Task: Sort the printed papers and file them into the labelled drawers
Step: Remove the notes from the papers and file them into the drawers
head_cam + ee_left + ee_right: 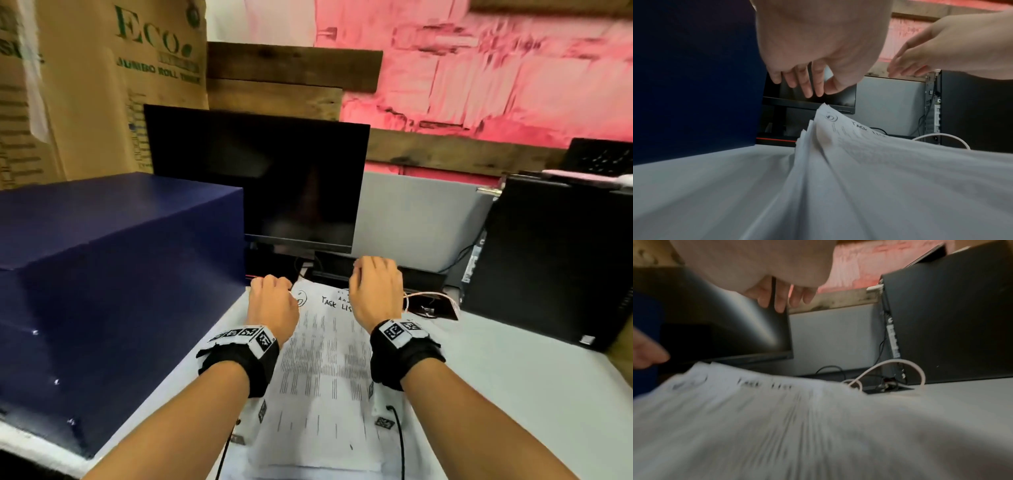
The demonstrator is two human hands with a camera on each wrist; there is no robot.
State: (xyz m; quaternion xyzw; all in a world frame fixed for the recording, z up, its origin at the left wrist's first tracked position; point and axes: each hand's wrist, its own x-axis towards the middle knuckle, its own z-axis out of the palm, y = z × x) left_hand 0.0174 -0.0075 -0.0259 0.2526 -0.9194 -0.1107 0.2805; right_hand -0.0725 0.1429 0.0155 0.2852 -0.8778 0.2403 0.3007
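Observation:
A stack of printed papers (325, 370) lies lengthwise on the grey desk (496, 370), with "TASK LIST" handwritten at its far end. My left hand (270, 294) hovers over the stack's far left corner. Its fingers (809, 91) hang loosely just above the lifted corner of the papers (859, 162) and hold nothing. My right hand (375, 284) floats above the far right end. Its fingers (783, 301) are relaxed and clear of the sheets (777, 410). No labelled drawer fronts show in any view.
A large dark blue box (113, 274) stands on the desk just left of the papers. A black monitor (260, 178) stands behind them and a black PC tower (548, 260) at the right. A white cable (424, 296) loops by the desk's cable opening.

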